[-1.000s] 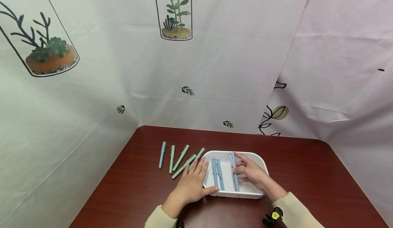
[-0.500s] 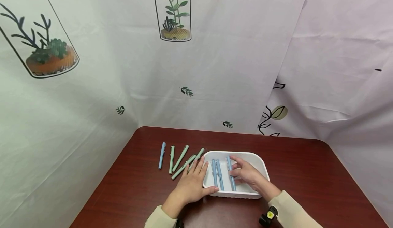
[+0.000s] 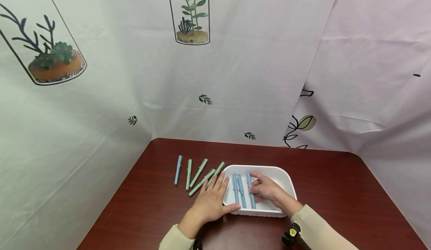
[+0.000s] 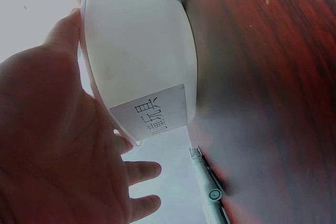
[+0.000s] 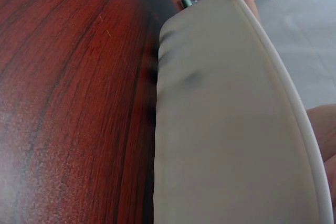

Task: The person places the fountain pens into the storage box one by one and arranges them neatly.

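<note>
A white plastic tray (image 3: 259,212) stands on the table. My right hand (image 3: 271,192) reaches into it and pinches a blue pen (image 3: 249,179), which stands nearly parallel to two other blue pens (image 3: 241,192) lying at the tray's left side. My left hand (image 3: 210,203) rests on the tray's left edge, fingers straight and spread, thumb at the front rim. The left wrist view shows that palm beside the tray's outer wall (image 4: 136,45), which bears a printed label (image 4: 149,114). In the right wrist view the tray wall (image 5: 226,108) hides most of the right hand.
Left of the tray lie several green pens (image 3: 189,174), some reaching close to the left fingertips, and one blue pen (image 3: 178,170) farthest left. A dark red wooden table (image 3: 134,212) carries everything. Patterned white cloth (image 3: 235,74) hangs behind and at the sides.
My right hand has moved left inside the tray, bringing the blue pen closer to the other two. The left hand has stayed in place on the tray's edge.
</note>
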Motion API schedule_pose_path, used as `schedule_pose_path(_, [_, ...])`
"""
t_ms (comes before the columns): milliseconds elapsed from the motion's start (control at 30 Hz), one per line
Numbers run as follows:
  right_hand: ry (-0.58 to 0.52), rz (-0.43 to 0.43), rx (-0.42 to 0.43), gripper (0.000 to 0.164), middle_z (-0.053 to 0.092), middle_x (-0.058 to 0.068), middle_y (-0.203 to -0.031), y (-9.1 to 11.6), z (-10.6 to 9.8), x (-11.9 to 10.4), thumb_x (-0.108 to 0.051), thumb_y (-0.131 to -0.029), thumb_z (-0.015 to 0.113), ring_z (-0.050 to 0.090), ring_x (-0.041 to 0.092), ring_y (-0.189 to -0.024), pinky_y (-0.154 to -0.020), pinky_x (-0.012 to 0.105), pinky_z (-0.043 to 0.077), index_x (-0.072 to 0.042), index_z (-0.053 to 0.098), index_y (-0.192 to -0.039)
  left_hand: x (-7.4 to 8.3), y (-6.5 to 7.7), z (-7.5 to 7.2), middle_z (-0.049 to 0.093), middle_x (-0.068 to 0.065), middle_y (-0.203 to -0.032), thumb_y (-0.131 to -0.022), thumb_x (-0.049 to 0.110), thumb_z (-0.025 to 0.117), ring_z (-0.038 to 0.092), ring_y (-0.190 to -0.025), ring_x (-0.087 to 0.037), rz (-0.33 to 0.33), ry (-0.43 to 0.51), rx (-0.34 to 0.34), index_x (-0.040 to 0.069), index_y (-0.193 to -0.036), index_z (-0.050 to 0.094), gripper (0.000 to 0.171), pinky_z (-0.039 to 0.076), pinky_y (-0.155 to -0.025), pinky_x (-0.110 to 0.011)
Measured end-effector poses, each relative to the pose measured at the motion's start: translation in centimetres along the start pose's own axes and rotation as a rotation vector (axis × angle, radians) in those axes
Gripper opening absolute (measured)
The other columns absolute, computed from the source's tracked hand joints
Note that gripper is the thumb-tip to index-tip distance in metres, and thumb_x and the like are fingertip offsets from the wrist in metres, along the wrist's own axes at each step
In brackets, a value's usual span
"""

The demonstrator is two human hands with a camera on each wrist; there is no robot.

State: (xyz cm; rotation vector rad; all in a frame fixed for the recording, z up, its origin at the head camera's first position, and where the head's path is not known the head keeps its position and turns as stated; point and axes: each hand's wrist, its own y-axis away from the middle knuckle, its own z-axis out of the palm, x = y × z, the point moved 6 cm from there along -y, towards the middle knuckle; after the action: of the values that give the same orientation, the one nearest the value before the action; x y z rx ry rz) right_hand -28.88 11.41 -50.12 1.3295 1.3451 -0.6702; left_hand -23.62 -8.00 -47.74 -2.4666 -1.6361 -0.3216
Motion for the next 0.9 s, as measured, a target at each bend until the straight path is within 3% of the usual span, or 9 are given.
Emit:
schedule_pose_path(333, [0.122,0.019,0.005,0.067,0.055,0.013,-0.093,-0.6,0.8,0.2,0.006,-0.087,0.068,0.06,0.02,-0.074,-0.063,0.033,0.059,0.006,0.041,-0.149,0.0,-0.1,0.1,0.015,-0.008,-0.17,-0.089,0.078,0.05,0.023,-0.153,-0.036,0.0,-0.011,-0.007,0.01,-0.16,0.032,0.099,0.02,-0.119,-0.062])
schedule_pose_path(600, [0.262,-0.015,0.033,0.059,0.059,0.009,-0.085,-0.5,1.1,-0.4,0.001,-0.087,0.071,0.059,0.016,-0.064,-0.058,0.028,0.053,0.006,0.05,-0.142,0.1,0.0,-0.2,0.017,-0.009,-0.169,-0.09,0.075,0.052,0.023,-0.152,-0.037,0.004,-0.014,0.001,0.01,-0.159,0.032,0.098,0.02,-0.119,-0.062])
schedule_pose_path(900, [0.287,0.005,0.039,0.055,0.059,0.01,-0.08,-0.3,1.4,-0.2,-0.004,-0.087,0.074,0.062,0.015,-0.06,-0.055,0.028,0.056,0.007,0.053,-0.136,0.2,0.1,-0.2,0.017,-0.01,-0.169,-0.09,0.075,0.053,0.024,-0.152,-0.038,0.001,-0.003,0.002,0.009,-0.159,0.032,0.098,0.021,-0.12,-0.061])
